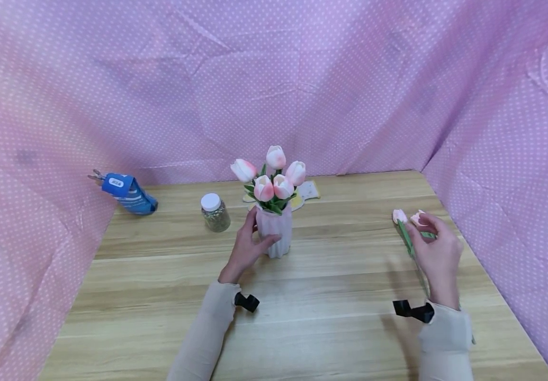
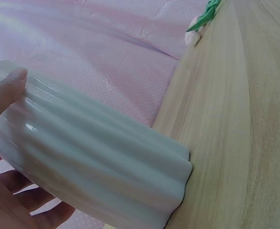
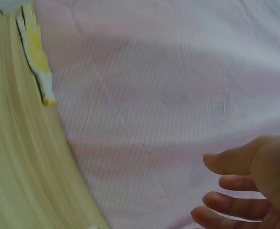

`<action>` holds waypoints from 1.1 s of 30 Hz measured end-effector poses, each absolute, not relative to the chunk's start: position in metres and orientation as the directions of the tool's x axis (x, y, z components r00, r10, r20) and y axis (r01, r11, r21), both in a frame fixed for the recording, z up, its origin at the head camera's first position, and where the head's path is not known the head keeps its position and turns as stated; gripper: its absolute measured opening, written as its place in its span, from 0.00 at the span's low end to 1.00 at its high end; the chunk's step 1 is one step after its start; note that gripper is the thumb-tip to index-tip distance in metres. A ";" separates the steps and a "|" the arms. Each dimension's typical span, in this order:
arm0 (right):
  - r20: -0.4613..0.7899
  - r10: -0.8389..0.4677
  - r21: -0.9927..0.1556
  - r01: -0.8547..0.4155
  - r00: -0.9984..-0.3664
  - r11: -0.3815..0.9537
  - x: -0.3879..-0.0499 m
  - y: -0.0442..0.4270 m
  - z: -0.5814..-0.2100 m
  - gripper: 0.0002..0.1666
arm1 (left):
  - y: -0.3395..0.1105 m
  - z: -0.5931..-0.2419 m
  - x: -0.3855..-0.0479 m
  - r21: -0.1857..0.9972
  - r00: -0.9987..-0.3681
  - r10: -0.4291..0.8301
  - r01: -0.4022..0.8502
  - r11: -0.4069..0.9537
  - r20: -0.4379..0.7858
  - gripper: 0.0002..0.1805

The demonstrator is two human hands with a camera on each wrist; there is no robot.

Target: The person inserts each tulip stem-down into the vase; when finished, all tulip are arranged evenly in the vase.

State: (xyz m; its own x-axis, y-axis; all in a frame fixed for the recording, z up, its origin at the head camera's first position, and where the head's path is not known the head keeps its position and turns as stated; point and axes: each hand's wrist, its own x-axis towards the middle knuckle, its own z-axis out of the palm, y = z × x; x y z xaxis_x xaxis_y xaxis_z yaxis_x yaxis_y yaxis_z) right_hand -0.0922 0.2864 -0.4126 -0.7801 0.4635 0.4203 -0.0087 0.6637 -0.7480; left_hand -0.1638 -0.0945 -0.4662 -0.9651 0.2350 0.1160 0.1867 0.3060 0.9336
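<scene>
A pale fluted vase [image 1: 274, 233] stands upright on the table, filled with several pink-and-white tulips [image 1: 276, 180]. My left hand [image 1: 249, 244] grips its near left side, thumb across the front and fingers around the back. In the left wrist view the glossy ribbed vase [image 2: 97, 148] fills much of the picture. At the right, two more tulips lie on the wood, one with its head [image 1: 400, 216] uncovered and the other partly hidden by my right hand [image 1: 438, 248]. That hand hovers over them with fingers loosely bent; the right wrist view shows nothing between thumb and fingers [image 3: 235, 202].
Left of the vase stands a white-capped jar [image 1: 215, 212] of greenish contents. A clipped blue bag [image 1: 133, 193] sits at the back left corner. Behind the vase lies a flat yellow-and-white piece [image 1: 309, 190]. Pink dotted cloth [image 1: 340, 84] hangs around the wooden table [image 1: 331, 317].
</scene>
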 end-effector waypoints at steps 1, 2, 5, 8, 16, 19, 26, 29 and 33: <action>0.393 0.468 -0.752 0.016 -0.791 0.659 -0.091 0.291 -0.413 0.22 | -0.095 -0.466 -0.164 0.934 -0.965 0.235 0.188 0.305 0.117 0.49; 0.369 0.471 -0.752 0.040 -0.801 0.658 -0.089 0.295 -0.414 0.23 | -0.095 -0.466 -0.164 0.934 -0.965 0.235 0.189 0.302 0.119 0.49; 0.284 0.475 -0.728 0.136 -0.833 0.672 -0.086 0.307 -0.418 0.24 | -0.094 -0.465 -0.164 0.935 -0.965 0.234 0.190 0.298 0.121 0.48; 0.191 0.475 -0.673 0.238 -0.859 0.700 -0.083 0.318 -0.423 0.25 | -0.095 -0.466 -0.164 0.938 -0.965 0.238 0.184 0.293 0.115 0.48; 0.003 0.398 -0.540 0.334 -0.917 0.773 -0.076 0.336 -0.446 0.31 | -0.095 -0.466 -0.164 0.942 -0.967 0.236 0.161 0.296 0.092 0.48; -0.052 0.366 -0.514 0.339 -0.929 0.788 -0.074 0.340 -0.452 0.33 | -0.095 -0.466 -0.164 0.939 -0.966 0.237 0.174 0.296 0.104 0.48; -0.255 0.302 -0.442 0.388 -0.919 0.809 -0.079 0.348 -0.459 0.41 | -0.095 -0.466 -0.164 0.935 -0.964 0.235 0.192 0.297 0.124 0.48; -0.316 0.289 -0.417 0.406 -0.904 0.813 -0.081 0.350 -0.462 0.41 | -0.095 -0.466 -0.164 0.937 -0.965 0.235 0.183 0.298 0.114 0.48; -0.331 0.309 -0.397 0.428 -0.892 0.812 -0.083 0.349 -0.465 0.34 | -0.095 -0.466 -0.164 0.937 -0.965 0.238 0.182 0.299 0.111 0.48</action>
